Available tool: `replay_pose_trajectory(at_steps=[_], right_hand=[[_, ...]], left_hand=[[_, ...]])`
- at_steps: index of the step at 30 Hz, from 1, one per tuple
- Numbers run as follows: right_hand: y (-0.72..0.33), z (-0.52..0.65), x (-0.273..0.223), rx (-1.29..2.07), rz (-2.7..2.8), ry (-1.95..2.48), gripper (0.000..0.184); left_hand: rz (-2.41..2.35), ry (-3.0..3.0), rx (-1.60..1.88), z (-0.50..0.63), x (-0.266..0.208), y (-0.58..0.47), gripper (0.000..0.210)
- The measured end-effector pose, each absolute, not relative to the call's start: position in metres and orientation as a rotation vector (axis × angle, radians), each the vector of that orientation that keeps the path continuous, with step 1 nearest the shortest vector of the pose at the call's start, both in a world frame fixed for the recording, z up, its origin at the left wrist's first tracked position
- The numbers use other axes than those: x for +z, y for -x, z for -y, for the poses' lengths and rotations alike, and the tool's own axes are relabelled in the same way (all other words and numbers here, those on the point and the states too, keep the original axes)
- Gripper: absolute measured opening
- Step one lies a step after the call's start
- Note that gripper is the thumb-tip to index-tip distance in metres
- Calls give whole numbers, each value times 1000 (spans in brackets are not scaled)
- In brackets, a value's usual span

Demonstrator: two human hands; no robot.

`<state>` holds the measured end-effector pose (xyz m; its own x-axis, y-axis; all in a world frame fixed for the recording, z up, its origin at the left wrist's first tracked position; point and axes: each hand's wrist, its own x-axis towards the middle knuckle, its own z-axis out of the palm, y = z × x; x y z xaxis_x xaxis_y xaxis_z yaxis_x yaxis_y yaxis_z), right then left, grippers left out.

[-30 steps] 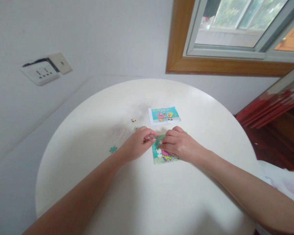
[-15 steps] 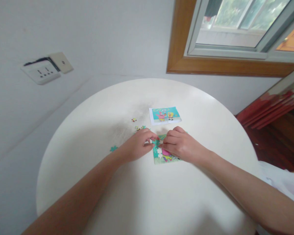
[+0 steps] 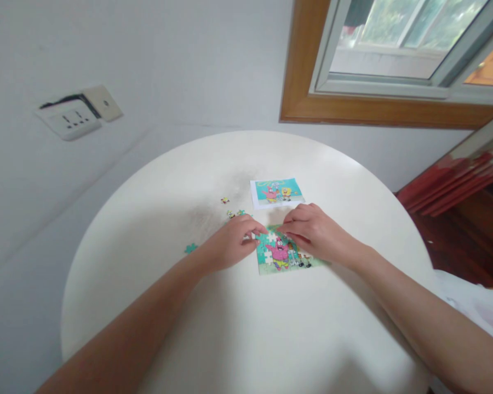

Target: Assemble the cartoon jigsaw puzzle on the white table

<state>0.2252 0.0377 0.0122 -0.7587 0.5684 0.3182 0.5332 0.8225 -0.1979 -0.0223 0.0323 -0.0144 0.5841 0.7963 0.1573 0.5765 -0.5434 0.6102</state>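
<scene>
A partly assembled jigsaw puzzle (image 3: 280, 253) lies flat on the white table, showing a pink starfish character on teal, with white gaps at its left and top. My left hand (image 3: 234, 242) rests at its upper left edge, thumb and curled fingers holding the border. Over the puzzle's upper middle, my right hand (image 3: 312, 230) has its thumb and fingertips drawn together; whatever they pinch is hidden. The right hand covers the puzzle's upper right part. Just beyond the puzzle lies a printed reference picture (image 3: 277, 191) of the same scene.
Loose pieces lie left of the puzzle: a teal piece (image 3: 190, 248) beside my left forearm, a yellow-and-dark piece (image 3: 224, 201), and a small cluster (image 3: 235, 213) partly behind my left hand. The round table (image 3: 246, 334) stands against a wall with a socket (image 3: 72, 119).
My right hand has moved right along the puzzle and slightly away from me, uncovering the pink character. My left hand stays at the puzzle's left edge.
</scene>
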Motion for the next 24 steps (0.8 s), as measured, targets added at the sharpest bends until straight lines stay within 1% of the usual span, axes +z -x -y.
replay_pose_trajectory(at_steps=[5, 12, 20, 24], right_hand=[[-224, -39, 10, 216, 2671, 818, 22], [-218, -33, 12, 298, 2731, 752, 23], [-213, -27, 14, 157, 2796, 748, 20], [-210, -25, 16, 147, 2819, 789, 18]], left_hand=[[-1106, -2302, 566, -31, -10, 21, 20], [-1159, -2294, 586, -30, -12, 18, 18], [-1190, -2293, 578, -31, -14, 15, 19], [-1182, -2300, 584, -30, -12, 13, 18]])
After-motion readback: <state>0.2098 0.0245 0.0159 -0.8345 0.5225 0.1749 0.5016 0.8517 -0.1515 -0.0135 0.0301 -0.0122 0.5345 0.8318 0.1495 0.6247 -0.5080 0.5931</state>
